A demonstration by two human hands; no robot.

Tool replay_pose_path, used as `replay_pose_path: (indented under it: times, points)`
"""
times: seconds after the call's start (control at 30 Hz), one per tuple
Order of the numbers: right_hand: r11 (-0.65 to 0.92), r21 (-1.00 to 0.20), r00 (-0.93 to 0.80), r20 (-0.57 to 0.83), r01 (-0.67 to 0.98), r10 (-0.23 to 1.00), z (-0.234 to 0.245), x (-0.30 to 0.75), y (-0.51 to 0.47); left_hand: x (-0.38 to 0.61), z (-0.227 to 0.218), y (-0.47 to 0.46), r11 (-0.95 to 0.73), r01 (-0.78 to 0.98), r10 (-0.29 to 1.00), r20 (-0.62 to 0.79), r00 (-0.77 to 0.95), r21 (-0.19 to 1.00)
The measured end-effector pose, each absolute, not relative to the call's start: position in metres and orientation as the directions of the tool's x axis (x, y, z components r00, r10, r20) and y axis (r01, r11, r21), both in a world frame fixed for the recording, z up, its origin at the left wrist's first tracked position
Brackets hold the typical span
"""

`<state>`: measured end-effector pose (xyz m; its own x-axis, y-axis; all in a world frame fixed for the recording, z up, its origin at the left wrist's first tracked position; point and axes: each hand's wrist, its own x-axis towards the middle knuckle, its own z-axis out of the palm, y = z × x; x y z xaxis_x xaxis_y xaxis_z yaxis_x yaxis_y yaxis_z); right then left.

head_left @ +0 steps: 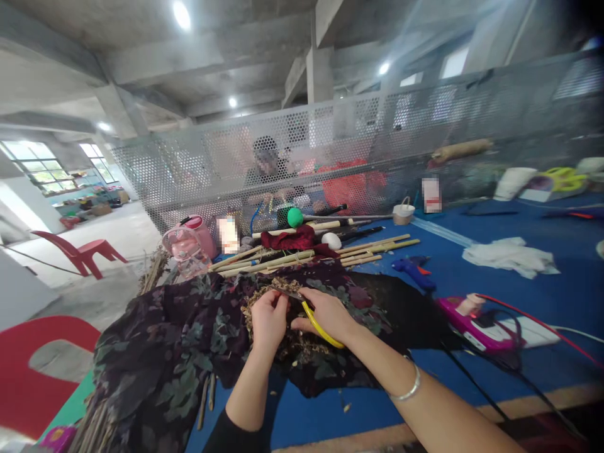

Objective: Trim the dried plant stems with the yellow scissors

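My right hand [328, 311] is closed around a pair of scissors with yellow handles [321, 327]. Their grey blades point left, toward the fingers of my left hand [270, 314]. Those fingers are pinched together at the edge of a ring-shaped bundle of dry, brownish plant material [250, 302]; what exactly they grip is hidden. Under the bundle lies a dark floral cloth [189, 321], spread over the blue table [330, 418]. A silver bangle circles my right wrist.
Bamboo sticks [292, 259] and a dark red cloth [287, 238] lie beyond the bundle. A blue glue gun [415, 270], a pink power strip [476, 330] with cords and a crumpled white cloth [512, 257] are on the right. Behind the perforated metal screen [198, 170] sits another person [268, 167].
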<state>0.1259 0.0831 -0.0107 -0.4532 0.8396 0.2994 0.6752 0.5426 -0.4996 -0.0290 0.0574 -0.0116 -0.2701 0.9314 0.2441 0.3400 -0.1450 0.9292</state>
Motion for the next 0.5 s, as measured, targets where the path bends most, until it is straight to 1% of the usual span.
replay_pose_path:
  times: [0.17, 0.27, 0.3, 0.37, 0.43, 0.5]
  points:
    - [0.5, -0.437, -0.431, 0.252, 0.748, 0.866, -0.0065, 0.1268, 0.0822, -0.0295, -0.0141, 0.0578, -0.16, 0.328, 0.928, 0.256, -0.272, 0.931]
    - [0.488, -0.464, -0.419, 0.249, 0.74, 0.873, -0.0091, 0.1266, 0.083, -0.0278, -0.014, 0.0591, -0.138, 0.223, 0.93, 0.203, -0.305, 0.965]
    - [0.484, -0.478, -0.418, 0.245, 0.733, 0.875, -0.0103, 0.1264, 0.0834, -0.027, -0.0136, 0.0599, -0.121, 0.151, 0.932, 0.164, -0.323, 0.981]
    - [0.477, -0.503, -0.414, 0.241, 0.721, 0.878, -0.0126, 0.1259, 0.0841, -0.026, -0.0123, 0.0619, -0.085, -0.049, 0.934, 0.062, -0.353, 0.995]
    - [0.493, -0.52, -0.417, 0.265, 0.697, 0.869, -0.0143, 0.1256, 0.0847, -0.026, -0.0104, 0.0638, -0.064, -0.276, 0.937, -0.037, -0.348, 0.959]
    - [0.531, -0.53, -0.432, 0.31, 0.661, 0.847, -0.0159, 0.1255, 0.0853, -0.0266, -0.0082, 0.065, -0.064, -0.447, 0.943, -0.093, -0.321, 0.892]
